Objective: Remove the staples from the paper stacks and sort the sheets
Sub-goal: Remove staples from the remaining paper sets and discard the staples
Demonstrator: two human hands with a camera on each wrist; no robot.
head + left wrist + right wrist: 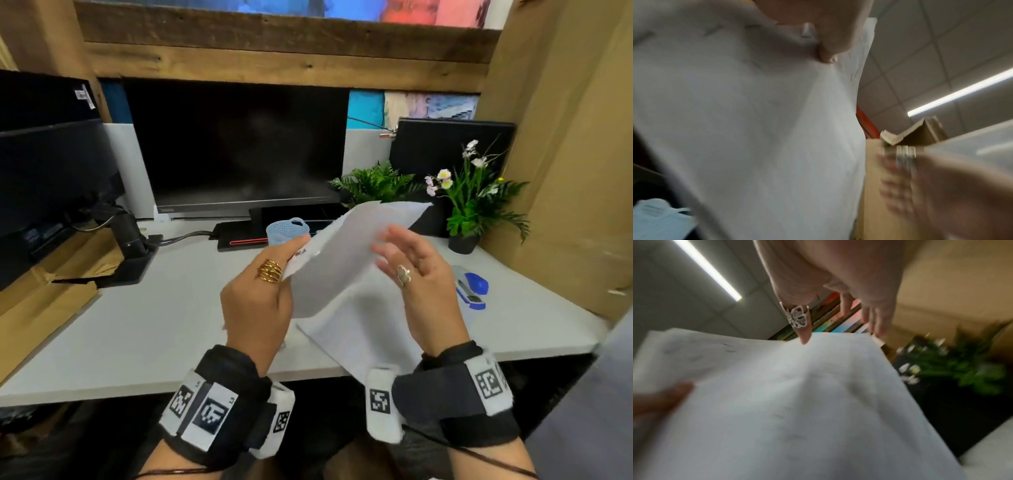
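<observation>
Black wrist straps with white coded tags (219,407) are sitting nearest the lens, one on each forearm. Going left to right from there, the left hand (258,301), wearing a gold coil ring, is pinching the near corner of a curled stack of white paper sheets (346,250) and holding it up above the pale grey desk (137,329). Just right of that stack, the right hand (418,277), wearing a silver filigree ring, is hovering with fingers spread and relaxed, fingertips close to the stack's edge; whether they are touching it is unclear. More flat white sheets (363,339) are lying on the desk below the stack. Right of the stack, a blue and white stapler-like tool (471,286) is resting on the desk.
</observation>
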